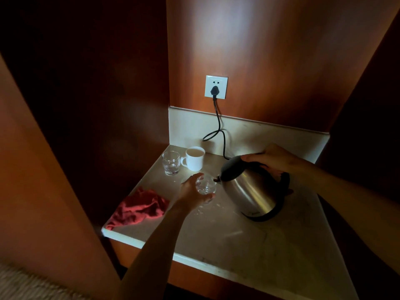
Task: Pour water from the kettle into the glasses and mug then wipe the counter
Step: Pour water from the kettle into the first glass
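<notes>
My right hand grips the black handle of the steel kettle, which is tilted left with its spout just above a clear glass. My left hand curls round that glass on the counter. A second clear glass with a little water stands at the back left. Beside it stands a white mug, filled near its rim. A crumpled red cloth lies at the counter's left front corner.
A black cord runs from a wall socket down to the counter behind the kettle. Dark wooden panels close in the niche on the left, back and right. Small water drops lie on the counter near the held glass.
</notes>
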Motion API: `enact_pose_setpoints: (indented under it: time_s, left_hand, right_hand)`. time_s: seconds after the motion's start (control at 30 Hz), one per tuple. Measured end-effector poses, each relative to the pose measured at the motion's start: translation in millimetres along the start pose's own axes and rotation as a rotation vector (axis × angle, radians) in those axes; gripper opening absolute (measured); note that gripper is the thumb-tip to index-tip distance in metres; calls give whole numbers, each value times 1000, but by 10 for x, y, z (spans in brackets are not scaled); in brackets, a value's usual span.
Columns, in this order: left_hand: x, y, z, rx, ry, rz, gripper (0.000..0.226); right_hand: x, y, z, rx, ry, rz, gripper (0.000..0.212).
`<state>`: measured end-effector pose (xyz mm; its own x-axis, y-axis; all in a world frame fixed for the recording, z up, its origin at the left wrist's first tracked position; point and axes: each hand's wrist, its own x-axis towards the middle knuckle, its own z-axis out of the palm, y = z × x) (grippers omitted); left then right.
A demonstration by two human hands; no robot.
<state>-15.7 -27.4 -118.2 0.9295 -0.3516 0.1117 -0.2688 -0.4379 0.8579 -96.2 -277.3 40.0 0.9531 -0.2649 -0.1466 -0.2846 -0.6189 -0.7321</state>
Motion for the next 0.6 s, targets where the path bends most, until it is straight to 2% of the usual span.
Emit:
enact_pose_setpoints:
  time_s: [0.17,0.3,0.4,0.5,0.6]
  left_hand:
    - [3,-1,-7,26,0,9,88]
    - [23,-22,4,24,13,8,87]
    - [45,-40,10,29,4,11,87]
    - [54,-54,15,37,4,17,86]
    - [60,-63,24,38,6,25,86]
  right_hand:
    - [24,-71,27,-45,-28,-7,105]
    - [29,-145,12,-116,-21,-13,87]
    - [15,-193,-15,-144,-21,-21,62]
    - [45,-214,-26,-174,-22,-30,59]
    - [83,-234,-33,-195,-31,-31,68]
